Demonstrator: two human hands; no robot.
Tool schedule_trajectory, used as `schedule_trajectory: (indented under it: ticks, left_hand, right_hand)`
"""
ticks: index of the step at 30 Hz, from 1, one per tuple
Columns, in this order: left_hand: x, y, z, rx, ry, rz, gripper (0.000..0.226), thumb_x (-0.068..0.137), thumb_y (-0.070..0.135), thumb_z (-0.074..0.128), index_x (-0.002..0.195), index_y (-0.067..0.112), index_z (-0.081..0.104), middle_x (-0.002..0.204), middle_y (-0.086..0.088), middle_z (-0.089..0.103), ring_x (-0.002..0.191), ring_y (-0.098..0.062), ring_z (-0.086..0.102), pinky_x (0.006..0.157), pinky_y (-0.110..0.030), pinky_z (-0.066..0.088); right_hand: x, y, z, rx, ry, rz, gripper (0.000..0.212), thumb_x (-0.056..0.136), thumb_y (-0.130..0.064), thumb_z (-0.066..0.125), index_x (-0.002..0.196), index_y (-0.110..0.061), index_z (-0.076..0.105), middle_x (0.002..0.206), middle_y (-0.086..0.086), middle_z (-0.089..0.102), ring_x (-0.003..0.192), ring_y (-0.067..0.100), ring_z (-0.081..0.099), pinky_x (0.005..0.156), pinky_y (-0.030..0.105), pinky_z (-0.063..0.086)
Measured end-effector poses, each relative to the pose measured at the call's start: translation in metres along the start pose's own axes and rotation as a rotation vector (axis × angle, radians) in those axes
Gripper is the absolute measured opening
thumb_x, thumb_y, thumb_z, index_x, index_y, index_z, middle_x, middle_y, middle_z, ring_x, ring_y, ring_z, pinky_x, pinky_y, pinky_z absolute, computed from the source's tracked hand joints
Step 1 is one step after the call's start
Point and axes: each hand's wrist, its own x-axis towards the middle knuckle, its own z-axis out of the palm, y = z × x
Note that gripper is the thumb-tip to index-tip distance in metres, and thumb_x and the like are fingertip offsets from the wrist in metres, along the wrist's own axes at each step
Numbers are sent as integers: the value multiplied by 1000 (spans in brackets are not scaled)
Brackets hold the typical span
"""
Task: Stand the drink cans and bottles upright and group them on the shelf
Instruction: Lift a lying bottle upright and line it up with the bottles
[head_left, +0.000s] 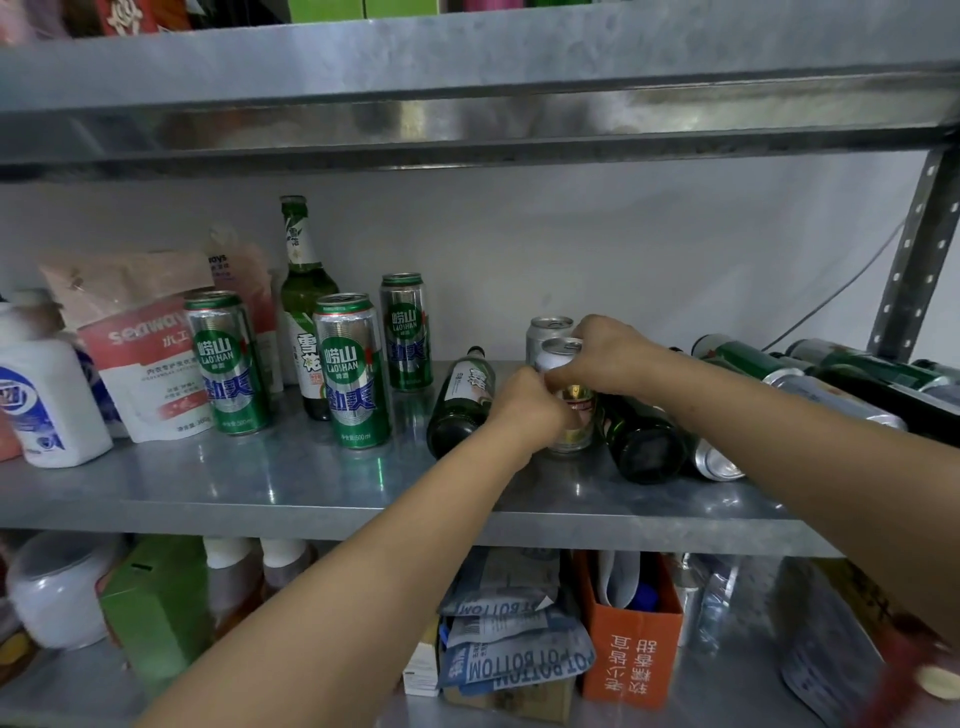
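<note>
Shelf: we saw a grey metal shelf (311, 483), shiny, with drinks standing at the left and lying at the right.
Silver can: a silver can (571, 410) with a red and gold label stood upright near the middle of the shelf, its top ring visible.
Left hand: our left hand (524, 410) pressed on the left side of the silver can, the fingers (535, 384) curled closed around it.
Right hand: our right hand (608, 358) came over the top of the same can, the fingers bent and closed on its upper rim.
Second silver can: another silver can (548, 332) stood upright just behind the held one.
Green cans: three green and silver cans (353, 369) stood upright to the left, close together.
Standing bottle: a green glass bottle (306, 306) with a white label stood upright behind the cans.
Lying bottles: one dark bottle (462, 405) lay just left of the hands, and one dark green bottle (644, 436) lay just right of them.
Right heap: more cans and bottles (831, 379) lay on their sides at the right end of the shelf.
</note>
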Motion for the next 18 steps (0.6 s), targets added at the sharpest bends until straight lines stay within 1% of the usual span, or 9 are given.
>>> schedule_trajectory:
  ticks: [2, 4, 6, 8, 10, 12, 14, 16, 18]
  left_hand:
    - [-4, 11, -12, 73, -36, 21, 47, 77, 5, 76, 119, 5, 56, 113, -12, 64, 105, -27, 62, 89, -38, 53]
    - [-3, 20, -29, 128, -26, 44, 57, 80, 7, 73, 131, 7, 45, 123, -11, 57, 110, -27, 57, 90, -37, 51]
    - [4, 25, -52, 142, 28, 39, 66, 86, 8, 67, 142, 6, 34, 134, -11, 50, 119, -28, 52, 98, -40, 48]
    - [11, 23, -70, 188, 114, 34, 61, 89, 8, 62, 143, 5, 33, 138, -13, 49, 122, -29, 51, 100, -41, 47]
    - [16, 12, -78, 303, 156, 31, 50, 91, 9, 58, 138, 4, 39, 130, -14, 54, 118, -30, 54, 97, -42, 49]
    - [18, -2, -75, 448, 139, -2, 41, 92, 16, 56, 130, 5, 44, 123, -14, 56, 114, -31, 56, 90, -36, 50]
    - [22, -12, -70, 563, 97, -64, 47, 91, 27, 56, 131, 6, 41, 128, -16, 52, 116, -32, 53, 84, -33, 47]
    - [29, -15, -70, 651, 53, -115, 57, 90, 34, 54, 135, 4, 38, 131, -16, 50, 117, -32, 52, 87, -33, 47]
    - [35, -13, -74, 674, -10, -136, 55, 91, 33, 53, 135, 2, 43, 130, -14, 54, 115, -30, 55, 91, -33, 51]
  right_hand:
    - [1, -4, -7, 10, -24, 12, 42, 72, -39, 80, 98, -13, 60, 88, 1, 61, 84, 20, 59, 60, 27, 43]
    - [3, -13, -20, -7, 6, 20, 72, 75, -47, 77, 127, -5, 50, 118, 11, 59, 109, 27, 56, 83, 32, 48]
    - [6, -28, -33, -29, 62, 0, 86, 78, -53, 72, 141, -4, 39, 140, 13, 47, 124, 29, 48, 91, 31, 42]
    - [12, -47, -41, 11, 86, -23, 85, 80, -55, 69, 142, -4, 39, 141, 13, 47, 123, 29, 51, 91, 29, 43]
    - [21, -66, -36, 68, 89, -31, 78, 83, -53, 67, 138, -2, 44, 132, 14, 55, 112, 29, 58, 94, 36, 50]
    - [32, -81, -22, 190, 25, -2, 67, 88, -47, 64, 133, 0, 46, 123, 15, 58, 106, 29, 62, 92, 42, 54]
    - [42, -95, -4, 320, -69, 64, 58, 92, -38, 62, 132, 0, 43, 122, 16, 55, 109, 29, 59, 93, 41, 55]
    - [52, -105, 12, 352, -129, 117, 55, 95, -32, 59, 136, 1, 40, 128, 19, 52, 114, 31, 57, 95, 40, 53]
    - [60, -112, 23, 329, -180, 154, 57, 96, -31, 58, 139, 1, 37, 134, 21, 49, 117, 33, 56, 96, 40, 52]
